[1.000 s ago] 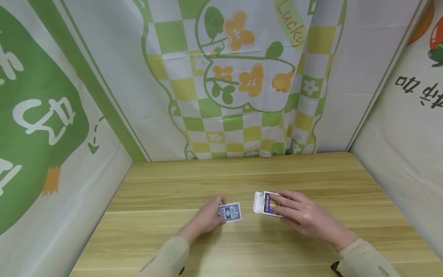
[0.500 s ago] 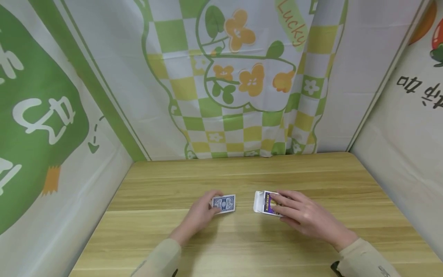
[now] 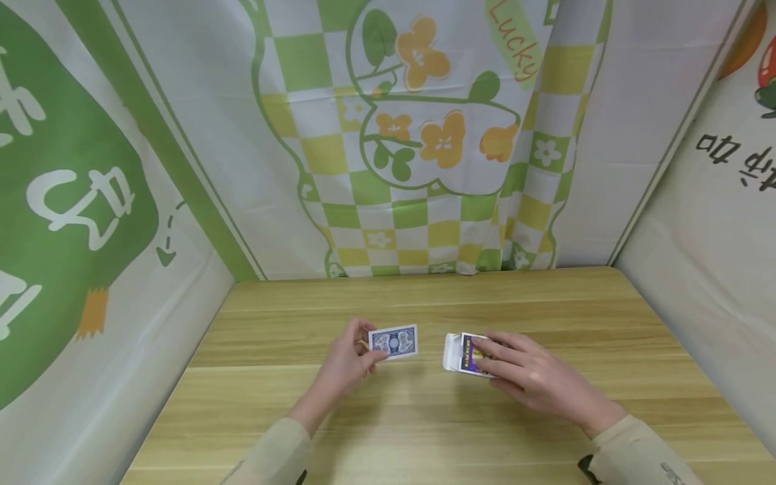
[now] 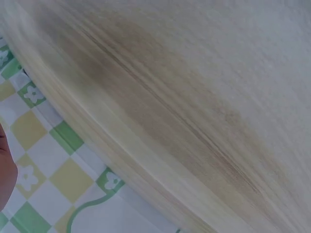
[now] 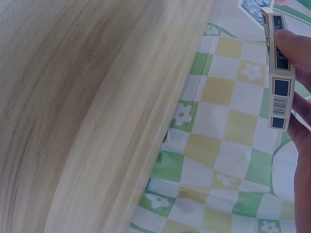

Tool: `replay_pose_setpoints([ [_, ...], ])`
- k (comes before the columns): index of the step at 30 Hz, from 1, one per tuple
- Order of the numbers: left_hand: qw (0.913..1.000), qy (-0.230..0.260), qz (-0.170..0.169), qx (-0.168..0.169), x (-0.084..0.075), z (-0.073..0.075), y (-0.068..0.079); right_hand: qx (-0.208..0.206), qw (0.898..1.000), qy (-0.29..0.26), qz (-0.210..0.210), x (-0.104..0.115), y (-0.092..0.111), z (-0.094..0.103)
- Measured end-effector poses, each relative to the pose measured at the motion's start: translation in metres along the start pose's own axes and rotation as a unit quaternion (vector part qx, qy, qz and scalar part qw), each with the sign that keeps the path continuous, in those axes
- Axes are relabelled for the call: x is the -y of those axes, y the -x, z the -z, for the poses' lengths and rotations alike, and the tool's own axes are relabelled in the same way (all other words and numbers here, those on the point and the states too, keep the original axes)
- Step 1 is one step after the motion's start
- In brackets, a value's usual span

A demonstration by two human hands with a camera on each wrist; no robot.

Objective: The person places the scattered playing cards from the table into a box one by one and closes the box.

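Observation:
My left hand (image 3: 347, 360) pinches a blue-backed playing card (image 3: 395, 342) between thumb and fingers, patterned back showing. Whether more cards lie beneath it I cannot tell. To its right, my right hand (image 3: 539, 377) grips a card box (image 3: 470, 355) with a purple and yellow front. The box's white end flap (image 3: 450, 351) stands out toward the card, a short gap apart from it. In the right wrist view, the box (image 5: 280, 73) shows its narrow side and a barcode. Only a sliver of the left hand (image 4: 6, 170) enters the left wrist view; no card shows there.
Both hands are over a wood-grain table (image 3: 424, 431). Behind its far edge hangs a green and yellow checked cloth (image 3: 442, 232). Printed cloth walls (image 3: 200, 222) stand on the left and right sides.
My left hand has moved the card away from the near edge and slightly left, with its tilt changed. The right hand and the box stay nearly still.

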State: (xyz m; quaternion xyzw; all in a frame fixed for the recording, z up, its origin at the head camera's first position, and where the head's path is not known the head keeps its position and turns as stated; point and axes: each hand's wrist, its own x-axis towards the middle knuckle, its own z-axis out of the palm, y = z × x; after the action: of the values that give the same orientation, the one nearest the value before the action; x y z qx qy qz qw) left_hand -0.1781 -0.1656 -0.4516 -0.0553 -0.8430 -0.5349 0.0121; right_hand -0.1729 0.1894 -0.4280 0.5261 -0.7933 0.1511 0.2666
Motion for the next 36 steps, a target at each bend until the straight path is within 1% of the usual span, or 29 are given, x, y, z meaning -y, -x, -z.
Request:
replay_pose_setpoints([
  [3, 0.9995, 0.030, 0.001, -0.011, -0.004, 0.001, 0.001, 0.000, 1.000, -0.002, -0.002, 0.000, 0.000, 0.000],
  [6, 0.9973, 0.071, -0.003, -0.019, -0.010, 0.001, 0.003, 0.000, 1.000, -0.002, -0.002, 0.001, -0.001, 0.001],
  [10, 0.9936, 0.107, -0.021, -0.029, -0.017, -0.001, 0.006, -0.001, 1.000, -0.003, 0.001, 0.001, -0.001, 0.001],
  [23, 0.9854, 0.143, -0.069, -0.061, -0.033, -0.009, 0.008, 0.000, 1.000, 0.002, 0.004, -0.001, 0.000, 0.000],
  [29, 0.9860, 0.141, -0.069, -0.056, -0.036, -0.016, 0.008, -0.004, 1.000, 0.001, 0.009, -0.001, -0.001, -0.001],
  [32, 0.9873, 0.137, -0.067, -0.045, -0.036, -0.020, 0.008, -0.003, 1.000, 0.002, 0.008, -0.001, -0.001, 0.000],
  [36, 0.9884, 0.130, -0.074, -0.026, -0.037, -0.027, 0.008, 0.001, 1.000, 0.001, 0.004, -0.001, 0.000, 0.000],
])
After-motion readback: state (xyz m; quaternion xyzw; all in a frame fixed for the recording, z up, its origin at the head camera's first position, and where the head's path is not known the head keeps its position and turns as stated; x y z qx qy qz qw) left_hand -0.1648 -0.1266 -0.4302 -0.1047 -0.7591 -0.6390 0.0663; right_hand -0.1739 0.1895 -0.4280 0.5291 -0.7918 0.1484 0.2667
